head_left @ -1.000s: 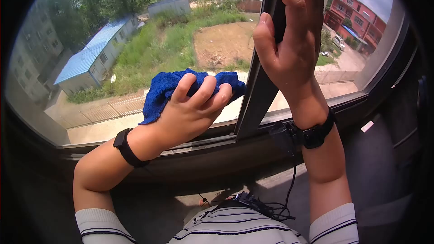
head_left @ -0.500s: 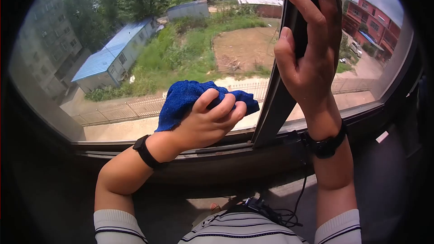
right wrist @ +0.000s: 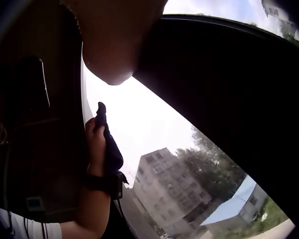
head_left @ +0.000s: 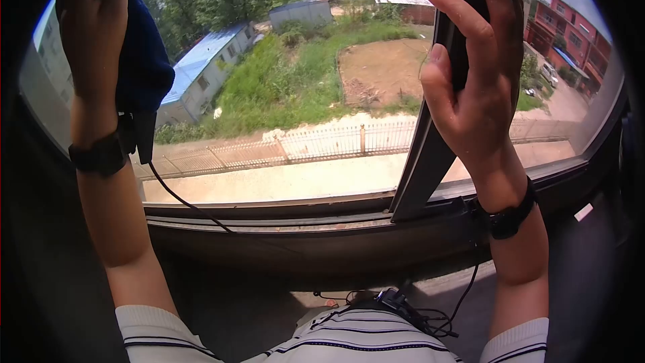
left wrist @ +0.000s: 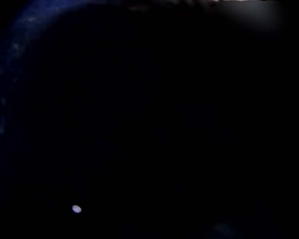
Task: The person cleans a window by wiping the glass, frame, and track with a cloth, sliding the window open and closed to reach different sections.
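The left hand is grasping a bunched blue cloth at the upper left, holding it up against the window glass; the cloth is spreading out beside the palm. The right hand is resting on the dark window post, its thumb and forefinger spread apart, gripping no cloth.

The post is standing between the two hands and, in the right wrist view, is blocking a broad slanting strip of the outdoors. The left wrist view is nearly all dark, with a bluish edge, so its fingers cannot be made out there. A black strap is circling the left wrist, and a thin cable is trailing from beside it down across the window sill. More wires are lying against the striped shirt.

Beyond the glass, a pale fence is running past a bare dirt patch, with a blue-roofed shed to the left and a red building to the right.
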A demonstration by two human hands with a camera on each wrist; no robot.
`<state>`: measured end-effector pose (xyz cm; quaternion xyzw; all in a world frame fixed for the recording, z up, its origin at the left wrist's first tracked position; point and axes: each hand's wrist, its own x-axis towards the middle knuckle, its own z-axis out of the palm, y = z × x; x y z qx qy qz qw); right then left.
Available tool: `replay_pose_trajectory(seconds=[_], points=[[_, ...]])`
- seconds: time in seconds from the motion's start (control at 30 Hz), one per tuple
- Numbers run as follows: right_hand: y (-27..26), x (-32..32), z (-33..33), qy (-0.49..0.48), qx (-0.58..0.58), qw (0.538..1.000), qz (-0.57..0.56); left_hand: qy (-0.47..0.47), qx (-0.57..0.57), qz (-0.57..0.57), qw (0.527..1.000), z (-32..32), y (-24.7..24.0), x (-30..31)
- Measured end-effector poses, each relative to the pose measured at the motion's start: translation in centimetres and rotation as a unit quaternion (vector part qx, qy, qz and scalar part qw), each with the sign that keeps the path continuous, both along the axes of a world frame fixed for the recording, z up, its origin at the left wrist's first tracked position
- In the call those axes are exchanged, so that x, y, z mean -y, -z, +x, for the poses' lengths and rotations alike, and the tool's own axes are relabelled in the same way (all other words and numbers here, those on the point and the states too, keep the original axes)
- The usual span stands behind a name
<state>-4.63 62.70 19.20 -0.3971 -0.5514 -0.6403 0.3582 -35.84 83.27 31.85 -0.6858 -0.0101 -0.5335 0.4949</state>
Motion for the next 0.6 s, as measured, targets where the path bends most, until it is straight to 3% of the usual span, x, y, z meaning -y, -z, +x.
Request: replay_pose_trajectory(seconds=[0.07,0.1,0.13,0.2,0.4,0.5,0.6], points=[[0.2,0.3,0.5,0.003,0.008,1.000,-0.002,0.022,0.082,-0.062,0.994,2.0,1.4,1.7],[0.2,0.4,0.5,0.006,0.011,1.000,-0.002,0.018,-0.006,0.000,1.000,0.9,2.0,0.9],[0.1,-0.1,-0.1,0.011,0.013,1.000,-0.003,0.068,0.009,-0.024,0.997,2.9,5.0,2.4],[0.3,0.4,0.5,0.020,0.015,1.000,-0.006,0.055,-0.051,-0.082,0.994,4.8,11.0,5.4],[0.3,0.2,1.0,0.036,0.023,0.999,-0.021,0.099,-0.306,-0.134,0.937,5.9,29.2,6.9],[0.2,0.1,1.8,0.048,0.045,0.998,-0.022,0.046,-0.454,-0.088,0.885,3.6,31.8,5.7],[0.3,0.4,1.2,0.045,0.046,0.998,-0.029,0.042,-0.456,-0.110,0.882,1.3,29.7,4.6]])
